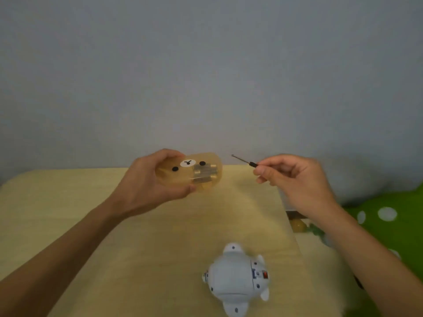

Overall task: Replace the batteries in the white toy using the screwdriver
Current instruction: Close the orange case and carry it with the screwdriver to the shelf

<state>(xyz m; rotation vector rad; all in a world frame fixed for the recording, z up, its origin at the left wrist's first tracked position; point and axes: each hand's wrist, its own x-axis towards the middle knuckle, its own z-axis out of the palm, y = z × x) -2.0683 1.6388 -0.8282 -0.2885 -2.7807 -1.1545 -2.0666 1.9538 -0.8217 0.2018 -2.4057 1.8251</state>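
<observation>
Screwdriver point(246, 161) pinched in right hand point(295, 179), shaft pointing up-left. White toy point(235, 279) lies belly-up below, nearer right hand. Left hand point(148, 179) clasps bear case point(194, 171) of batteries point(206, 172).

Open tabletop point(160, 236) all round the white toy point(235, 277); both hands raised well beyond it

The white toy point(235, 279) looks like smooth, matt plastic, the bear-faced case point(190, 171) like translucent amber plastic with metallic-ended batteries point(206, 172) showing through, the screwdriver point(243, 160) like thin dark metal, and the table point(160, 236) like pale matt wood.
</observation>
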